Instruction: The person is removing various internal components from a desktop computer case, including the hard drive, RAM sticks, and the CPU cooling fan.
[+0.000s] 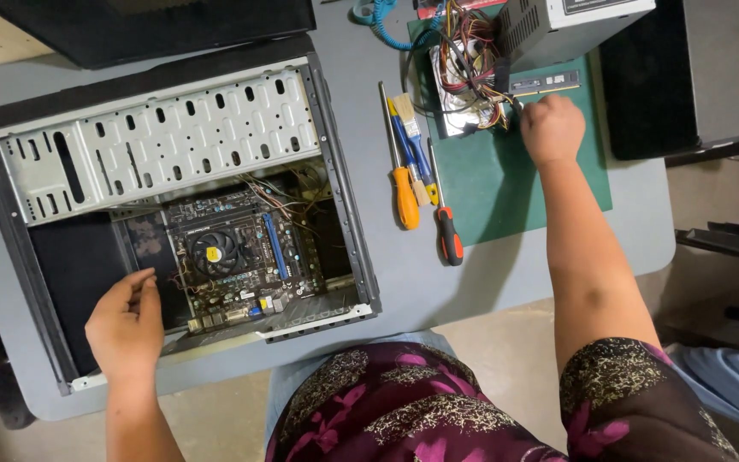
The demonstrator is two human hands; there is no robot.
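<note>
Left hand (126, 329) is resting, fingers loosely apart, on the open computer case (173, 205) beside the motherboard (241, 257). Right hand (551, 128) is reaching, fingers curled together, beside the memory stick (545, 83) on the green mat (506, 180); whether it's gripping anything I cannot tell.

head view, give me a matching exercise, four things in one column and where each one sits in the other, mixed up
Things:
1. memory stick
2. cooler fan
3. orange-handled screwdriver
4. left hand

Places:
A. on the motherboard inside the open computer case
B. on the grey table between the case and the green mat
C. at the near edge of the case, by the motherboard
D. on the green mat, just beyond the right hand

Pairs: 1-D, 2-A, 3-B, 4-C
</note>
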